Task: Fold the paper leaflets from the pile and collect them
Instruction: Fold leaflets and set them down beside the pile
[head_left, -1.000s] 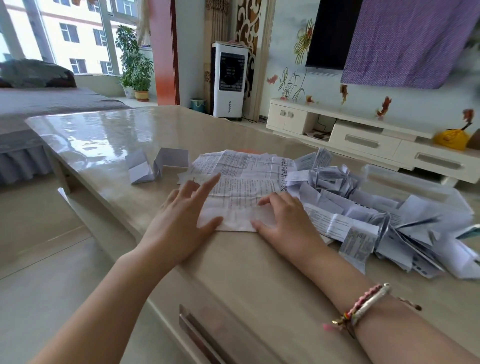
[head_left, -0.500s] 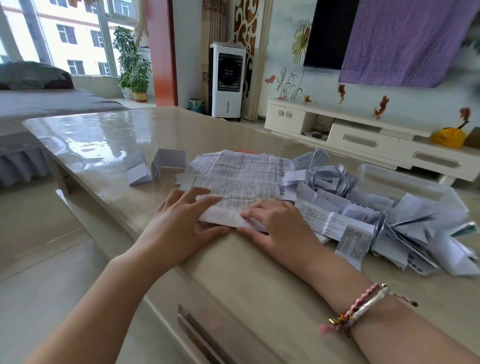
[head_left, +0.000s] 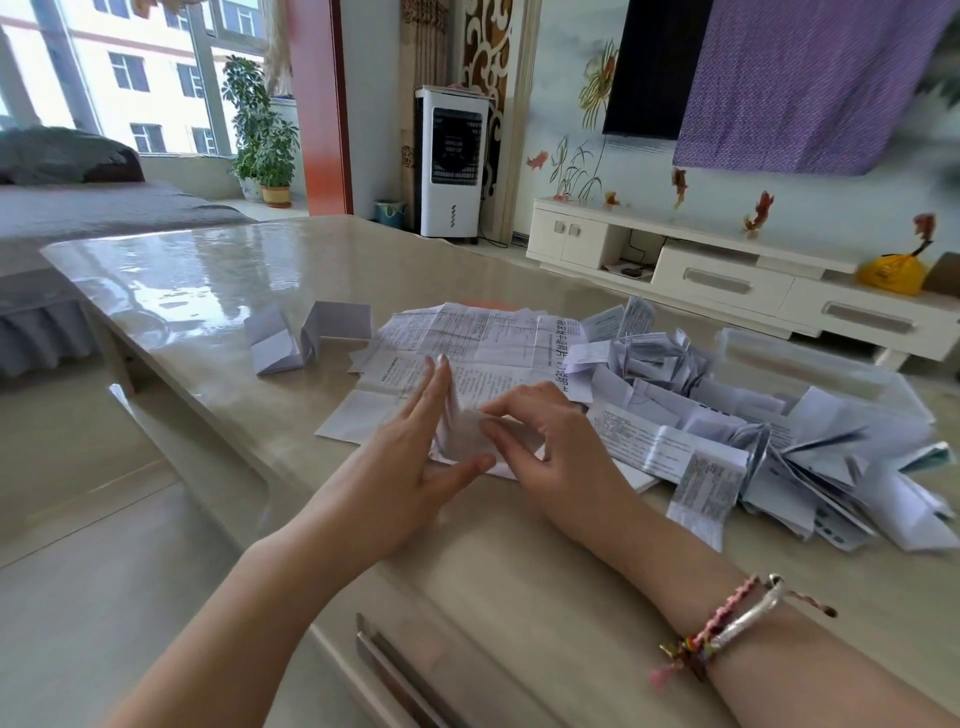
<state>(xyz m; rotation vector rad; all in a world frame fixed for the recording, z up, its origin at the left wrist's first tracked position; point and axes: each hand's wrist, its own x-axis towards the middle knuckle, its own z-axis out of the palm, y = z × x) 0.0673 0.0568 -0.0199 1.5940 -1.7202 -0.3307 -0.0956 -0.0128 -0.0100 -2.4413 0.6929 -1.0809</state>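
A clear plastic container (head_left: 800, 358) sits on the beige table (head_left: 519, 571) behind the heap of folded leaflets (head_left: 779, 441); its near rim is buried by the heap, and what lies inside cannot be made out through the wall. The folded leaflets spill from beside it toward the table's right edge, some upright on their creases, some flat. To their left lies a stack of unfolded printed leaflets (head_left: 483, 338), spread flat and overlapping. Two more folded leaflets (head_left: 306, 338) stand apart near the table's left side, half open like small tents. Near the table's front edge, on top of the lower sheet of the flat stack, the leaflet being folded (head_left: 467, 431) is held between both hands, its blank side up and partly lifted off the table. The left hand (head_left: 410, 467) stands on edge, fingers straight and together against the left side of the paper, thumb stretched under its near edge. The right hand (head_left: 550, 447) comes from the right with fingers curled, its fingertips (head_left: 493, 413) pinching the paper's top fold and the thumb pressed at the near side. A braided bracelet (head_left: 727, 623) and a silver bangle circle the right wrist.
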